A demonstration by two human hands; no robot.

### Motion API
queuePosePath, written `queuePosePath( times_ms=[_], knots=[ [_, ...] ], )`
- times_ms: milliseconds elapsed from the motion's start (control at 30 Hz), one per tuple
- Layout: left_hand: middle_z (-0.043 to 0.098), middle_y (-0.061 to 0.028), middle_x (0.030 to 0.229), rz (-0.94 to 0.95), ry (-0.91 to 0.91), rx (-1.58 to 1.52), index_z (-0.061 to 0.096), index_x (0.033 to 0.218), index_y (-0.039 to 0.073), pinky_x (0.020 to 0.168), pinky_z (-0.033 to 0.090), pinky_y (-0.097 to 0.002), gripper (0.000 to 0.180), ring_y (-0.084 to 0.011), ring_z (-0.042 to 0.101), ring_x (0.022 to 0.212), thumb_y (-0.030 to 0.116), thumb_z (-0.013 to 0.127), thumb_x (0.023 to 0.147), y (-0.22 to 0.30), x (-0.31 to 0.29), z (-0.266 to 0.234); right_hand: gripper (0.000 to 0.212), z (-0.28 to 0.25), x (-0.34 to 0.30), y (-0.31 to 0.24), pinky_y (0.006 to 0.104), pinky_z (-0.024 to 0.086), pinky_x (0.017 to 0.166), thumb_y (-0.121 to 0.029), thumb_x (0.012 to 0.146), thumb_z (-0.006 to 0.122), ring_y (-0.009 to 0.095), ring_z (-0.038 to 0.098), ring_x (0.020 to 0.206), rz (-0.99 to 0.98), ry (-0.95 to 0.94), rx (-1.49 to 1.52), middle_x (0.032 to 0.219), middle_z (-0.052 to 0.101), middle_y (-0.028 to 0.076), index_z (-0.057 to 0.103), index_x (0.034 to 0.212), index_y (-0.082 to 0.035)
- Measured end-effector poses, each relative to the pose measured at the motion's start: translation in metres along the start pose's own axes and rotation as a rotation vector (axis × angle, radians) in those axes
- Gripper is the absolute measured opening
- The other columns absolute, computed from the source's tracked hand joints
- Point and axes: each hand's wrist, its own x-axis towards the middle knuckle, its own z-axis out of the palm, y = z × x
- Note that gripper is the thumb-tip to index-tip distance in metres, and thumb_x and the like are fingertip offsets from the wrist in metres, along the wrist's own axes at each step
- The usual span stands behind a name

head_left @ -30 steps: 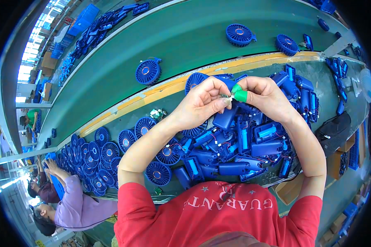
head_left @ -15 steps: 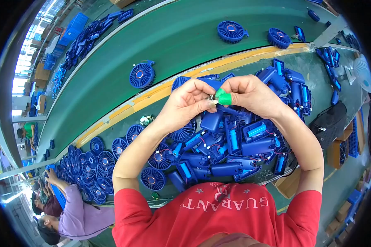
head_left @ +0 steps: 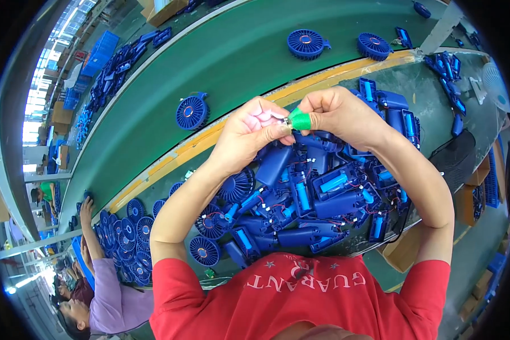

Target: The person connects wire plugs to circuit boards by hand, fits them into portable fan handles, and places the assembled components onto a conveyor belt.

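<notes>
My two hands meet above the heap of blue housings, fingertips pinched together. Between the fingers of my left hand [head_left: 249, 136] is a small part [head_left: 287, 121], pale and metallic, mostly hidden. A bright white glow falls on the left fingers beside it. My right hand [head_left: 343, 116] pinches at the same part from the other side; green tape [head_left: 300, 120] wraps its thumb and a fingertip. Below lie many blue fan housings [head_left: 334, 184] with light-blue cells, thin wires and white plugs. Round blue fan heads [head_left: 204, 250] lie to the left.
A green conveyor belt [head_left: 141, 107] with a yellow edge [head_left: 209, 144] runs beyond the bench, carrying several fan heads [head_left: 306, 44]. A co-worker in a purple shirt [head_left: 116, 300] reaches toward the belt at left. A black mesh item [head_left: 453, 156] and cardboard boxes [head_left: 405, 249] are at right.
Both hands have shifted slightly left and up in the picture, still pinched together. A white glow now lights my left fingers. The co-worker's arm has reached farther out.
</notes>
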Motion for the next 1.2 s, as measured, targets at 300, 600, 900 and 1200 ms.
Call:
queuePosePath(
  times_ms=[300, 600, 900, 1200],
  knots=[
    [0.084, -0.0117, 0.131, 0.01, -0.055, 0.051, 0.071, 0.139, 0.001, 0.1, 0.07, -0.0356, 0.025, -0.0181, 0.083, 0.111, 0.012, 0.082, 0.12, 0.006, 0.066, 0.033, 0.018, -0.069, -0.021, 0.007, 0.0234, 0.058, 0.088, -0.022, 0.118, 0.081, 0.006, 0.075, 0.094, 0.012, 0.029, 0.151, 0.106, 0.087, 0.0, 0.089, 0.121, -0.006],
    [0.084, -0.0099, 0.126, -0.04, -0.084, 0.105, 0.073, 0.137, 0.001, 0.1, 0.07, -0.0357, 0.028, -0.0174, 0.083, 0.108, 0.017, 0.086, 0.118, 0.003, 0.105, 0.055, 0.025, -0.113, -0.029, 0.014, 0.0257, 0.063, 0.092, -0.029, 0.115, 0.09, 0.009, 0.078, 0.099, 0.089, -0.027, 0.307, 0.107, 0.084, 0.0, 0.085, 0.122, -0.006],
    [0.084, -0.0112, 0.124, -0.056, -0.058, -0.007, 0.073, 0.135, 0.001, 0.097, 0.07, -0.0356, 0.023, -0.0184, 0.083, 0.104, 0.012, 0.084, 0.118, -0.019, 0.138, 0.074, 0.027, -0.148, -0.032, 0.024, 0.0277, 0.063, 0.091, -0.032, 0.118, 0.087, 0.009, 0.077, 0.098, 0.107, -0.022, 0.256, 0.105, 0.084, 0.001, 0.084, 0.118, -0.006],
    [0.089, -0.0069, 0.122, 0.249, 0.091, 0.495, 0.083, 0.14, 0.002, 0.095, 0.067, -0.0342, 0.028, -0.0153, 0.08, 0.103, 0.02, 0.081, 0.119, -0.014, 0.3, 0.025, 0.024, -0.242, -0.01, -0.033, 0.0255, 0.061, 0.081, -0.034, 0.118, 0.085, 0.005, 0.074, 0.088, -0.172, 0.232, 0.113, 0.1, 0.081, -0.002, 0.081, 0.122, -0.011]
  ],
)
